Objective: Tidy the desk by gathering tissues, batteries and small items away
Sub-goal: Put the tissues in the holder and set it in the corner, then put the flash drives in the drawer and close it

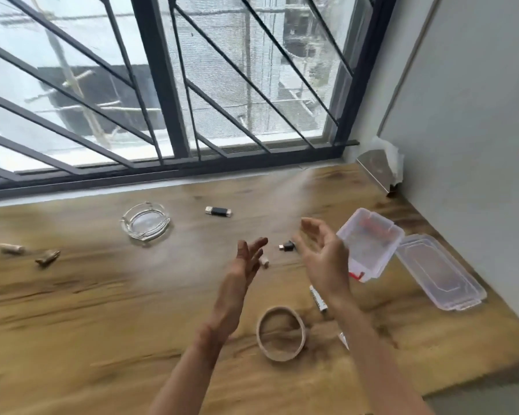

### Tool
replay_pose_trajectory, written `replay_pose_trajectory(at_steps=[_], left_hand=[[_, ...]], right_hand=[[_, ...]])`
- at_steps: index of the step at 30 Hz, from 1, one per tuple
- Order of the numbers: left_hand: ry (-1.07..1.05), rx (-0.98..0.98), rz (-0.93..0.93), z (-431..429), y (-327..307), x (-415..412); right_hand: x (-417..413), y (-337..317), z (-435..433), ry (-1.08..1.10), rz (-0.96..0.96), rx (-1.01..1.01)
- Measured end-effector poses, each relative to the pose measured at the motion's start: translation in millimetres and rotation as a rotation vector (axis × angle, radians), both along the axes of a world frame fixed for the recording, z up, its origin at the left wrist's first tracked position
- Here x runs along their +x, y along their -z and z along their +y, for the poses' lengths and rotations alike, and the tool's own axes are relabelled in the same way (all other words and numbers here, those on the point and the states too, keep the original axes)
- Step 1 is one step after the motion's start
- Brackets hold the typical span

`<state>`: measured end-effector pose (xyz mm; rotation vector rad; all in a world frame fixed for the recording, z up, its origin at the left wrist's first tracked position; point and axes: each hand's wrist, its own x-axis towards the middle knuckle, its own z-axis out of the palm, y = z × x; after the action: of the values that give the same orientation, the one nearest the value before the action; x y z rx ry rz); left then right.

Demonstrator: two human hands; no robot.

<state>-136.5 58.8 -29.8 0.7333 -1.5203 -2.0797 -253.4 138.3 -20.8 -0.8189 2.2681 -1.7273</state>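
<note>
Both my hands hover over the wooden desk, palms facing each other, holding nothing. My left hand has its fingers spread above a small white cylinder. My right hand is open beside a clear plastic box that stands tilted, with its lid lying flat to the right. A small black adapter lies between my hands. A black USB stick lies farther back. Two batteries lie at the far left. A white battery or pen lies under my right wrist.
A glass ashtray stands at the back left of centre. A tape ring lies near the front, with a small white scrap to its right. A barred window runs along the desk's back edge; a wall bounds the right side.
</note>
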Motion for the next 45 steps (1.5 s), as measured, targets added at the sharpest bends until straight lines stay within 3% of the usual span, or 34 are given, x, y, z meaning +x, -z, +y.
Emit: replay_pose_trajectory(at_steps=[5, 9, 14, 18, 25, 30, 33, 39, 42, 45], left_hand=[[-0.100, 0.036, -0.016, -2.9, 10.2, 65.4], [-0.130, 0.060, -0.021, -6.6, 15.2, 93.7], [-0.140, 0.058, -0.021, -10.0, 14.1, 104.1], [-0.152, 0.058, -0.025, -12.4, 13.9, 102.2], [-0.146, 0.060, -0.025, -23.5, 12.6, 90.7], [-0.151, 0.082, -0.021, -29.9, 15.7, 81.9], [-0.161, 0.092, -0.029, -32.9, 17.9, 77.1], [-0.224, 0.106, -0.028, -46.3, 21.6, 69.3], [-0.267, 0.107, -0.035, -54.1, 22.0, 66.7], [-0.303, 0.115, -0.039, -60.1, 21.9, 65.8]], right_hand=[[66.1, 13.5, 0.4, -0.032, -0.018, 0.047], [85.6, 32.7, 1.0, -0.061, 0.060, 0.201], [50.4, 55.5, -10.1, -0.096, 0.392, 0.455], [8.1, 69.2, -26.8, -0.105, 0.554, 0.609], [-25.6, 80.2, -48.4, -0.199, 0.612, 0.844], [-30.6, 85.1, -51.4, -0.169, 0.629, 0.819], [-27.4, 79.7, -52.5, -0.171, 0.653, 0.694], [-4.3, 57.6, -74.9, -0.092, 0.362, 0.354], [-3.2, 48.9, -102.4, -0.141, 0.156, 0.389], [-6.8, 44.4, -132.7, -0.202, 0.218, 0.498]])
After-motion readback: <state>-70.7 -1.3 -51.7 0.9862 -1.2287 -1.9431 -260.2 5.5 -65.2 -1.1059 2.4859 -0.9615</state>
